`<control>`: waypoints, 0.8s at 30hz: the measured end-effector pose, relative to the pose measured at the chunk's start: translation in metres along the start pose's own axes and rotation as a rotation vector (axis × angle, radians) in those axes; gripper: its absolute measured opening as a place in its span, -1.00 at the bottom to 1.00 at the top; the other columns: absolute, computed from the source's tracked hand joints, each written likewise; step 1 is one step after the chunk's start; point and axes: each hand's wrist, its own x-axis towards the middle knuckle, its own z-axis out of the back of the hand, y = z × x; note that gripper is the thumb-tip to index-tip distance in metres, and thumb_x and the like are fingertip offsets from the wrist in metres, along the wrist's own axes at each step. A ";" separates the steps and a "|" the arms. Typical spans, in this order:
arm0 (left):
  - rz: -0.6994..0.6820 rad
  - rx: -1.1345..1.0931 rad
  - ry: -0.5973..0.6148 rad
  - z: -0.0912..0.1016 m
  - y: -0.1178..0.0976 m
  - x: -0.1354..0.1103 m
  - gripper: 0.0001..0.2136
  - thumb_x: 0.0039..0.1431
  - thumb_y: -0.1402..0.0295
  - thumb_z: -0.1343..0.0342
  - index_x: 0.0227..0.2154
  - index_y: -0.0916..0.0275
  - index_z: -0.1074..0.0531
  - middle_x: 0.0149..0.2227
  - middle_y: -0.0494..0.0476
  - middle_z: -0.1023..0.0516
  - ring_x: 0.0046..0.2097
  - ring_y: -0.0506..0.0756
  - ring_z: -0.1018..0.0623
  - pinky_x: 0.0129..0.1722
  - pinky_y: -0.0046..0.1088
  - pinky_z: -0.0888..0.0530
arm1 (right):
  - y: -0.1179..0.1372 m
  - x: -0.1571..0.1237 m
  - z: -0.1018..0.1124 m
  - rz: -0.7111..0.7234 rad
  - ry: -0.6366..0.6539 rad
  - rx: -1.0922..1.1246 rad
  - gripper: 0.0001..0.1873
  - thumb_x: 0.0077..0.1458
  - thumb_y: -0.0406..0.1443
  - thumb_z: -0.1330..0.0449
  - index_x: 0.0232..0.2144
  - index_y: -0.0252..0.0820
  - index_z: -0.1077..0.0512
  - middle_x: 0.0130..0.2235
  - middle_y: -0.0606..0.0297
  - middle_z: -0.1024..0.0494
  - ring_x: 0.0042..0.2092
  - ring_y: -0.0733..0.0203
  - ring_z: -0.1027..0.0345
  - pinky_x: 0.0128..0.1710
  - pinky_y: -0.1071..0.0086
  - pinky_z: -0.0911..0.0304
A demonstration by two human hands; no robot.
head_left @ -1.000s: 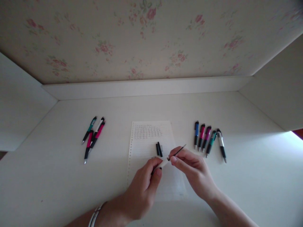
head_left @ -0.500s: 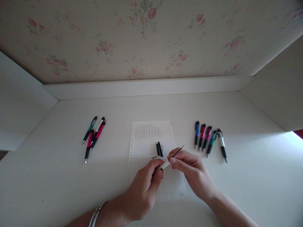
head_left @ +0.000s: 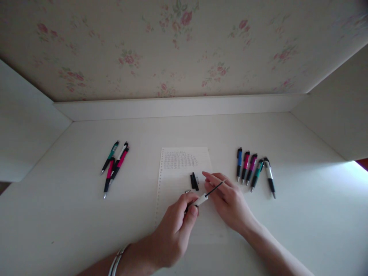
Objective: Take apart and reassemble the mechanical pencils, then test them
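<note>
My left hand (head_left: 174, 226) is closed around a white pen barrel (head_left: 201, 199), over the lower part of the paper. A thin dark refill (head_left: 214, 189) sticks out of the barrel's end, slanting up to the right. Just beyond it, my right hand (head_left: 231, 205) has its fingers stretched out and apart, with nothing seen in them. Its fingertips are close to the loose black pen parts (head_left: 194, 181) and a small clear piece (head_left: 197, 180) on the lined sheet (head_left: 169, 184). A small metallic piece (head_left: 188, 191) shows just above my left hand.
On the left lie several pens (head_left: 114, 165), green, white and pink, some overlapping. To the right, several pens (head_left: 252, 168) are spread in a row, with a white one (head_left: 269, 174) outermost. White panels and a flowered wall (head_left: 129, 57) border the white desk (head_left: 86, 222).
My right hand has let go near the barrel's end, and its fingers have opened and moved up slightly. More of the barrel and refill now shows. My left hand stays almost in place.
</note>
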 end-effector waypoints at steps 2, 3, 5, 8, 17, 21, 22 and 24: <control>0.003 0.019 0.003 -0.001 0.001 -0.002 -0.68 0.49 0.15 0.20 0.02 0.24 -0.33 -0.21 0.18 -0.46 -0.23 0.11 -0.42 -0.17 -0.34 -0.36 | -0.003 0.003 -0.007 0.066 0.035 -0.203 -0.66 0.35 -0.30 -0.07 0.10 -0.16 -0.49 -0.10 0.07 -0.57 -0.12 -0.01 -0.45 -0.12 0.12 -0.36; -0.002 0.024 0.010 -0.001 0.003 -0.003 -0.68 0.49 0.16 0.20 0.02 0.24 -0.33 -0.21 0.18 -0.46 -0.22 0.11 -0.42 -0.16 -0.34 -0.36 | -0.003 0.005 -0.009 0.089 0.055 -0.287 -0.65 0.35 -0.31 -0.07 0.10 -0.19 -0.48 -0.11 0.06 -0.57 -0.12 -0.03 -0.45 -0.12 0.09 -0.36; -0.018 0.038 0.027 -0.002 0.006 -0.005 -0.69 0.49 0.17 0.20 0.03 0.22 -0.32 -0.21 0.17 -0.46 -0.21 0.12 -0.43 -0.15 -0.34 -0.36 | -0.003 0.007 -0.014 0.107 0.081 -0.408 -0.66 0.34 -0.32 -0.07 0.08 -0.21 -0.49 -0.14 0.06 -0.57 -0.17 -0.04 -0.46 -0.16 0.07 -0.37; -0.042 0.053 0.036 -0.003 0.009 -0.007 -0.71 0.49 0.17 0.20 0.05 0.19 -0.31 -0.22 0.15 -0.46 -0.21 0.11 -0.43 -0.14 -0.34 -0.35 | -0.004 0.009 -0.016 0.104 0.072 -0.477 -0.70 0.35 -0.31 -0.08 0.00 -0.17 -0.54 -0.19 0.10 -0.56 -0.25 0.01 -0.47 -0.22 0.12 -0.37; 0.025 -0.005 0.019 -0.001 0.006 -0.006 -0.65 0.49 0.10 0.21 0.02 0.21 -0.33 -0.28 0.11 -0.41 -0.27 0.09 -0.39 -0.21 -0.37 -0.35 | -0.006 0.011 -0.006 -0.099 -0.026 -0.021 -0.82 0.27 -0.25 -0.17 -0.25 -0.11 -0.58 -0.25 0.20 -0.64 -0.28 0.12 -0.48 -0.29 0.27 -0.36; 0.042 -0.050 0.030 0.001 0.004 -0.005 -0.65 0.48 0.08 0.20 0.00 0.20 -0.34 -0.32 0.08 -0.40 -0.30 0.08 -0.38 -0.24 -0.38 -0.34 | -0.001 0.014 0.006 -0.351 -0.203 0.459 -0.82 0.11 -0.15 -0.34 -0.29 -0.11 -0.58 -0.33 0.25 -0.64 -0.34 0.17 -0.45 -0.33 0.31 -0.36; 0.047 -0.054 0.034 0.001 0.004 -0.005 -0.65 0.48 0.08 0.20 -0.01 0.19 -0.35 -0.32 0.08 -0.40 -0.31 0.08 -0.38 -0.26 -0.38 -0.33 | 0.001 0.015 0.009 -0.388 -0.232 0.615 -0.81 0.07 -0.15 -0.37 -0.29 -0.11 -0.59 -0.33 0.27 -0.63 -0.34 0.20 -0.44 -0.32 0.33 -0.37; 0.059 -0.050 0.032 0.000 0.004 -0.004 -0.66 0.48 0.08 0.19 -0.03 0.19 -0.35 -0.33 0.07 -0.40 -0.31 0.08 -0.38 -0.26 -0.38 -0.32 | 0.004 0.015 0.015 -0.434 -0.247 0.876 -0.82 0.03 -0.18 -0.41 -0.30 -0.10 -0.60 -0.33 0.29 -0.60 -0.36 0.26 -0.41 -0.33 0.38 -0.37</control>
